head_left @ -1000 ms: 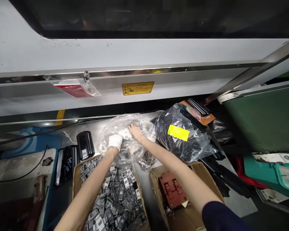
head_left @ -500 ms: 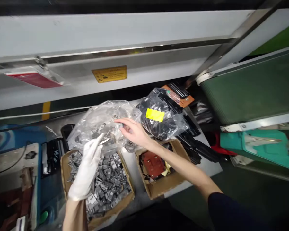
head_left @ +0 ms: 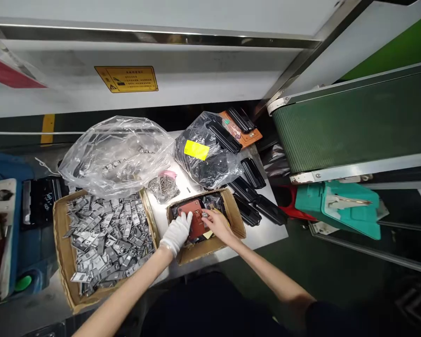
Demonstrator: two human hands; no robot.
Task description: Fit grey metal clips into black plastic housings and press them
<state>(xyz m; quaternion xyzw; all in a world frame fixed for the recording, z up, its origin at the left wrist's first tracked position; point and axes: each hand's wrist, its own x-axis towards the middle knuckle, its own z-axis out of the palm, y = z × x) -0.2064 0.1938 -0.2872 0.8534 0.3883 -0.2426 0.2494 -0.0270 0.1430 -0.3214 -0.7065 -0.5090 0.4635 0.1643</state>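
Note:
A reddish-brown block [head_left: 197,229] lies in the small cardboard box [head_left: 192,255], among dark and grey pieces. My left hand [head_left: 177,232], in a white glove, is closed at the block's left edge, its fingertips against it. My bare right hand [head_left: 218,225] pinches a small grey part [head_left: 205,215] over the block's right side. To the left, a larger cardboard box [head_left: 61,252] is filled with many flat grey clip-like parts [head_left: 115,234]. Behind the boxes, a small bag of metal pieces [head_left: 164,187] rests on the metal table [head_left: 266,234].
A big clear plastic bag [head_left: 115,154] lies behind the large box. Beside it is a bag of black parts [head_left: 210,168] with a yellow label. Long black parts [head_left: 252,173] lie to the right. A green conveyor [head_left: 354,117] and a teal bin [head_left: 351,210] stand at the far right.
Both hands have moved from the clear bag down to the small box and its reddish-brown block. The view has shifted, so the warning label sits higher and further left.

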